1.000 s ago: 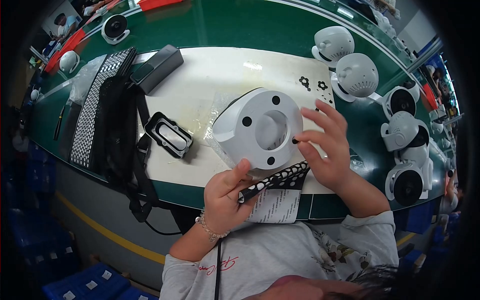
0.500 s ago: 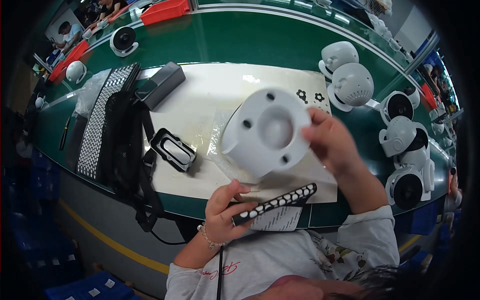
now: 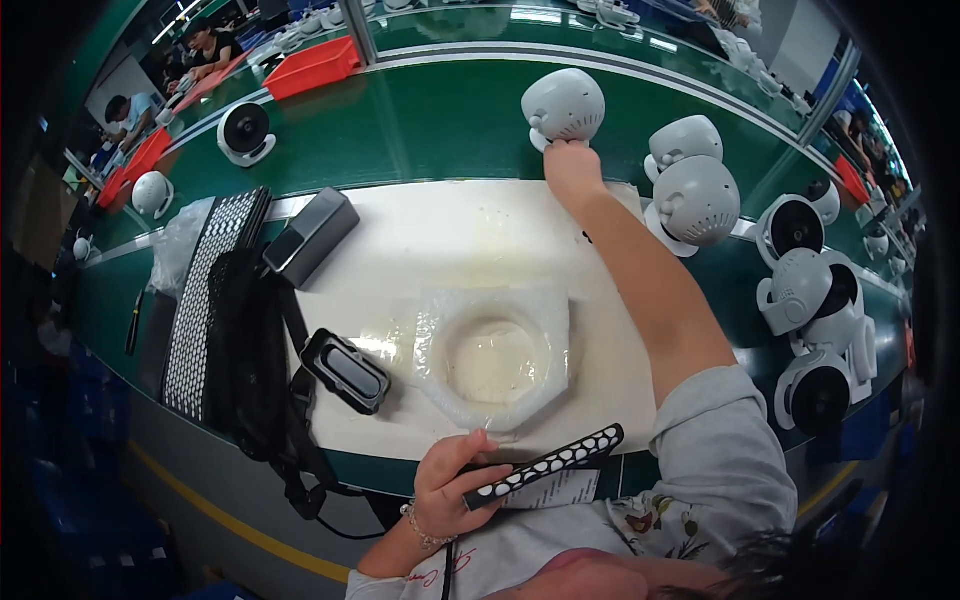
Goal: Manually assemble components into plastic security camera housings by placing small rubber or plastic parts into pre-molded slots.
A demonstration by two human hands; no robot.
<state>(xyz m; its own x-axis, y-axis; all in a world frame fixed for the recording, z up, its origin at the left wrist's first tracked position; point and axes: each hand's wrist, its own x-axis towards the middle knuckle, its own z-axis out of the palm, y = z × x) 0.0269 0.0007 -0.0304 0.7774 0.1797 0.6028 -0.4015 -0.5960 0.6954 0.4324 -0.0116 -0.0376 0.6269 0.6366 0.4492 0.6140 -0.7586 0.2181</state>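
My right hand [image 3: 573, 168] reaches to the far side of the bench and grips the base of a white, rounded camera-like device [image 3: 563, 103], which stands upright on the green surface. My left hand [image 3: 450, 487], low in the view, holds a narrow black strip [image 3: 550, 464] dotted with white round pads. A paper sheet with print [image 3: 555, 490] shows just below that strip. In front of me sits a ring-shaped holder [image 3: 548, 372] covered in clear plastic, its round hollow bare. Left of it lies a small black frame-like case [image 3: 345, 372].
Several similar white devices [image 3: 697, 200] stand at the right. A grey box [image 3: 312, 238], a perforated black-and-white strip [image 3: 203, 300] and a black mesh bag [image 3: 240, 350] lie left. Red trays [image 3: 313, 68] line the far edge. Other people [image 3: 210, 50] sit beyond.
The white device, earlier tilted above the plastic-covered holder with its underside showing, now stands upright at the far side. My right arm has stretched away; my left hand keeps the dotted strip.
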